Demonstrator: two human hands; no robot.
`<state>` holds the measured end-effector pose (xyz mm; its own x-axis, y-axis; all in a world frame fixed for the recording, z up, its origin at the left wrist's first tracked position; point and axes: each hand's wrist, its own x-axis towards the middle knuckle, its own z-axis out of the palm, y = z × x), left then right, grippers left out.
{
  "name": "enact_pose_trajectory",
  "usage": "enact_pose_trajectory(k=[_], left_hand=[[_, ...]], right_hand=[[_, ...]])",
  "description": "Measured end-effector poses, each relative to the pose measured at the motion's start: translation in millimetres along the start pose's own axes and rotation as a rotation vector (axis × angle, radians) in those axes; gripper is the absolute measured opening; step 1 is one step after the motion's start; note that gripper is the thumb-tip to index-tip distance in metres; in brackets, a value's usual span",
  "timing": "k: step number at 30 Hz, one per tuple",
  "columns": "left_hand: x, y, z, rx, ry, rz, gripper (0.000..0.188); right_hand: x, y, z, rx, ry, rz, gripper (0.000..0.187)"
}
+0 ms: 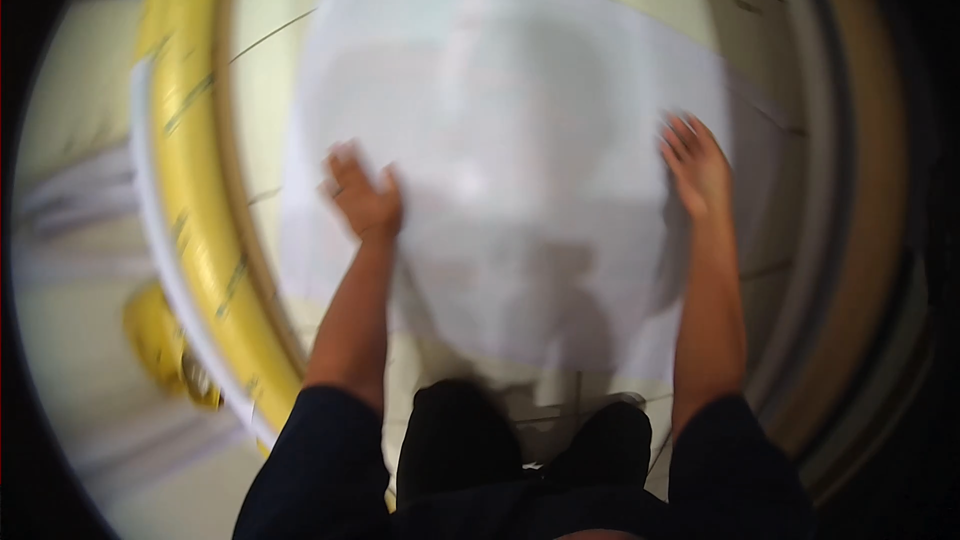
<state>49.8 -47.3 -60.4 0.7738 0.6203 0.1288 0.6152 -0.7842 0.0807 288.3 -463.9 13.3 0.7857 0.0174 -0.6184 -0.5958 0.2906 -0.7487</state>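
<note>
A large white sheet (470, 140) lies spread over a pale tiled surface in front of me; whether it is paper or plastic I cannot tell. My left hand (365, 195) is over the sheet's left part, palm down, fingers apart and slightly blurred. Over the right part is my right hand (697, 165), its fingers stretched out and nothing in them. Both hands look close to the sheet, but contact does not show for certain. Shadows of my head and arms fall across its middle.
A long yellow roll or padded bar (190, 140) with dark marks runs along the left side. Beyond it sits a round yellow object (155, 340). Pale tiles (270, 70) surround the sheet. A brown curved edge (870, 190) borders the right. My dark-clothed knees (460, 435) are at the near side.
</note>
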Motion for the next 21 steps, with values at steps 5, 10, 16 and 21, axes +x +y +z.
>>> enact_pose_trajectory(k=[5, 10, 16, 21], left_hand=[[7, 26, -28, -0.055, -0.174, -0.084, 0.076], [6, 9, -24, -0.075, -0.141, -0.086, 0.077], [-20, -157, -44, 0.01, 0.181, -0.343, 0.07], [-62, -237, -86, -0.137, -0.278, -0.335, 0.06]], right_hand=[[-152, 96, -91, -0.226, 0.151, -0.038, 0.03], [-276, 168, -165, -0.405, 0.277, 0.092, 0.016], [-326, 210, -240, -0.193, 0.595, 0.176, 0.008], [-314, 218, -242, 0.033, 0.619, 0.179, 0.006]])
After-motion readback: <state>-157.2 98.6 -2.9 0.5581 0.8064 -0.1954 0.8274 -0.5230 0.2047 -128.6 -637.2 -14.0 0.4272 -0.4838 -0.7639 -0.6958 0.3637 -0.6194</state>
